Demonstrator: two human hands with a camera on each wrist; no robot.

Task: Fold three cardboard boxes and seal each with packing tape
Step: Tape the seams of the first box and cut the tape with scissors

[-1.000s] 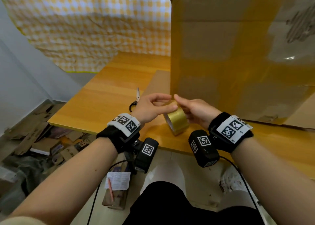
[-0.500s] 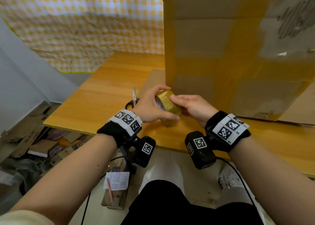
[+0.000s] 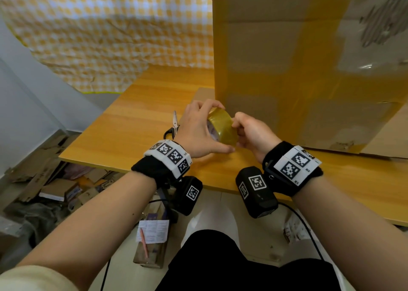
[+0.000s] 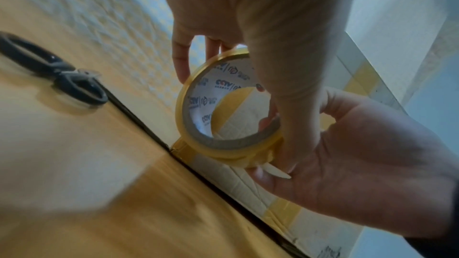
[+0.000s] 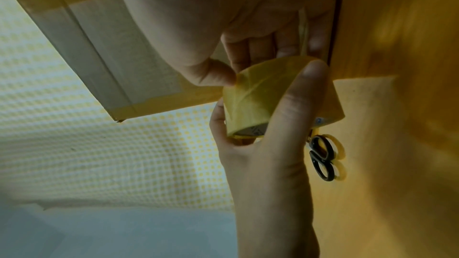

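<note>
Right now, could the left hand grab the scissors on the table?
Probably not yet. The scissors lie uncovered on the table just beyond the left hand, but that hand grips the tape roll, which the right hand also pinches. It must let go first.

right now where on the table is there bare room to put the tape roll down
Bare wood lies left of the scissors, out to the table's left edge, and behind them toward the checked cloth. It is crowded by the cardboard box, where both hands hold the tape roll.
</note>
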